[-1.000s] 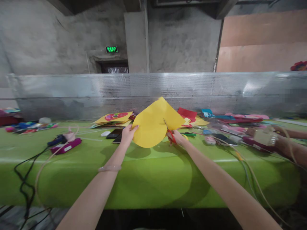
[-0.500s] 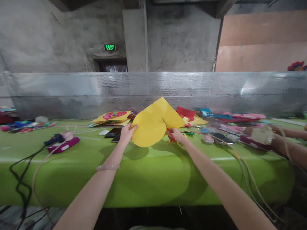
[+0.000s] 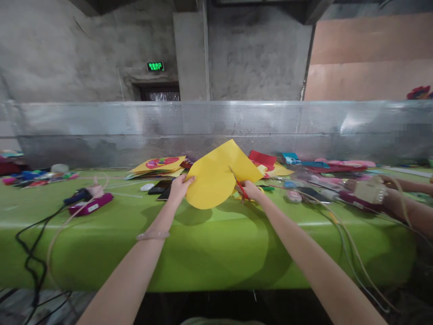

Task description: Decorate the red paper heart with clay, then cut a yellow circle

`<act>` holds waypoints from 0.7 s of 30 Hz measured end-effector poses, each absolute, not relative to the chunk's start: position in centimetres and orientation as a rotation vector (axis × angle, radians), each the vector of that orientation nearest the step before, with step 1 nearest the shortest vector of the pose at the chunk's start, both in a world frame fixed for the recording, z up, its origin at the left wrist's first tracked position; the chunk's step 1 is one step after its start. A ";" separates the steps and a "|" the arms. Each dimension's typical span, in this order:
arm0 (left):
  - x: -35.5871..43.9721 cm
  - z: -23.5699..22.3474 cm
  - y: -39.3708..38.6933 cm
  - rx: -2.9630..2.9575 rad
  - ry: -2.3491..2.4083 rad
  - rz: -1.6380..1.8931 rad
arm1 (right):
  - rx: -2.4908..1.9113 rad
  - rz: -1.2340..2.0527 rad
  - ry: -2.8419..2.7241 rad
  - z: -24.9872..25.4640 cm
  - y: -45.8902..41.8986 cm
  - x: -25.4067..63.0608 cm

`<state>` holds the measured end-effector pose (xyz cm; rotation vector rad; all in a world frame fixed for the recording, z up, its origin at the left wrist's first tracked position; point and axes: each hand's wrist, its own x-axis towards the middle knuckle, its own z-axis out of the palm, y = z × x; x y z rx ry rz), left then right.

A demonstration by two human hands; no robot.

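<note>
One yellow sheet (image 3: 207,184), scissors (image 3: 241,188) at its right

Your left hand (image 3: 179,189) pinches the sheet's left edge; your right hand (image 3: 251,190), clamped on the scissors' handles, is nearer the blade, which points away and leftward across the sheet. Dark phones (image 3: 158,187) lie left of your left hand; red paper (image 3: 262,159) beyond your right.

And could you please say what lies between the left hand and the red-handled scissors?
In the head view, the yellow craft sheet spans from the left hand to the red-handled scissors.
</note>
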<state>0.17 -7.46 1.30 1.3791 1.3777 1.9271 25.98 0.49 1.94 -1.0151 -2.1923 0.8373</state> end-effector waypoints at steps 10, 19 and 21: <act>0.0 1.1 -7.2 1.389 1.385 1.906 | -1.052 0.759 -2.246 2.0 0.6 25.9; -0.3 0.9 -7.0 1.405 1.373 1.913 | -1.155 0.677 -2.258 2.4 0.5 26.2; -0.2 0.9 -7.1 1.397 1.378 1.909 | -1.156 0.675 -2.258 2.4 0.6 26.3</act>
